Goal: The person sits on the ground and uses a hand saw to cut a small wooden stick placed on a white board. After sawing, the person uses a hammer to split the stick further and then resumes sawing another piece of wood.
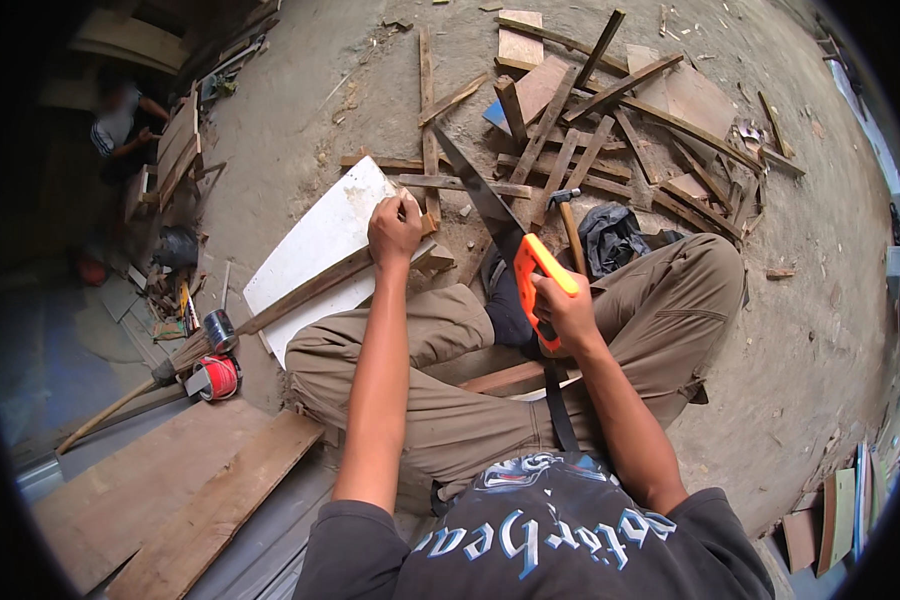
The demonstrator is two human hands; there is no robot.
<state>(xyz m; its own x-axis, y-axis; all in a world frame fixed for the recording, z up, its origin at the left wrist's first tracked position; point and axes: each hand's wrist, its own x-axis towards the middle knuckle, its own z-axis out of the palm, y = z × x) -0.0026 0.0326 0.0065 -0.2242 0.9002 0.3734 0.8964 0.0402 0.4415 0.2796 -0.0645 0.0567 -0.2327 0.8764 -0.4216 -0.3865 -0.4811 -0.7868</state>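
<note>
My right hand [567, 312] grips the orange handle of a handsaw [482, 195]. Its dark blade points up and to the left, away from me. My left hand [395, 232] is closed, fingers curled, at the far end of a white board [320, 235]; what the fingers pinch, if anything, is hidden. A wooden batten [315, 290] lies along the white board and passes under my left wrist. Just beyond the saw handle, a claw hammer [570, 225] with a wooden handle stands near a crumpled black plastic bag [612, 238].
Ahead on the ground lies a jumbled pile of wooden strips [610, 150]. At left are a tin can [220, 330], a red container [216, 378], a broom [185, 355] and wide planks [210, 490]. Another person [125, 120] sits far left. Panels [838, 520] lean at lower right.
</note>
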